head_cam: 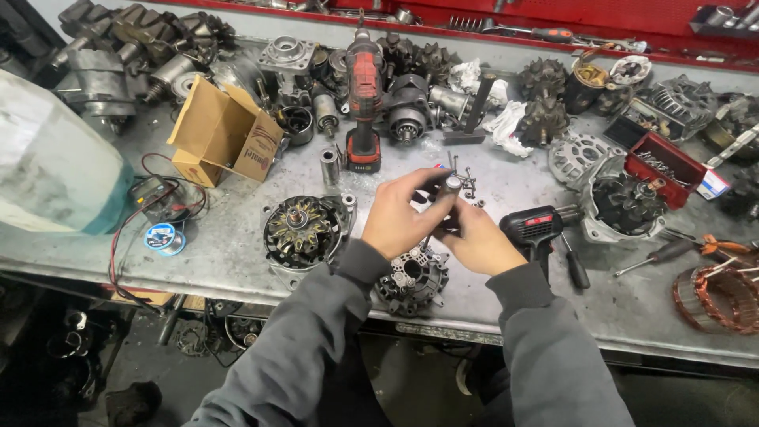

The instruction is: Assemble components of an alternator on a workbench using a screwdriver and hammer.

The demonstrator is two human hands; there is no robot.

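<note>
Grey workbench (237, 261), open brown carton (221, 130) far left; left hand (403, 217) grip closed on metal socket (451, 184), right hand's (482, 241) unclear.

Bare counter (229, 261) strip along near edge, left of open alternator (304, 229): free passage. Another bare patch right of black soldering gun (538, 229), broken by screwdrivers (577, 269). Both hands (407, 217) hemmed in: housing (413, 278) just below, loose bolts (466, 182) just behind, red drill (364, 99) upright beyond. Cardboard box (221, 130) blocks left rear. Back of counter crowded with alternator parts; red tray (664, 168) and copper stator (715, 299) close off right side.
</note>
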